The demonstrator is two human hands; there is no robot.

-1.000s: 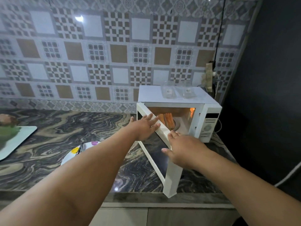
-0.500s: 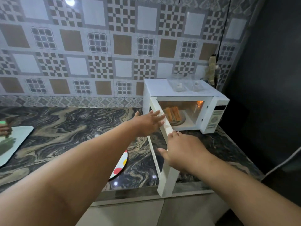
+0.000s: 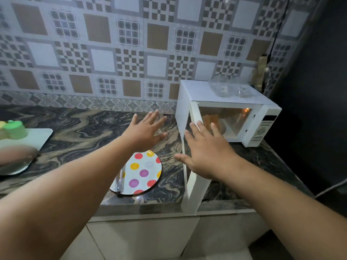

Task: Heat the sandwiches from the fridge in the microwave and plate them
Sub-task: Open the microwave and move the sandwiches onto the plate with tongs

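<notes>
Sandwiches (image 3: 211, 120) sit inside the lit microwave (image 3: 221, 102), just beyond my right hand (image 3: 204, 152); both hands spread wide and empty, left hand (image 3: 145, 131) beside the door (image 3: 193, 156); next I reach in, I reckon

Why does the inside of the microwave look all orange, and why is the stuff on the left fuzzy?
Head view: a small lamp glows at the back of the open microwave, tinting the sandwiches orange; the green cup at the left edge is smeared by blur; the wide lens bends the wall tiles.
</notes>
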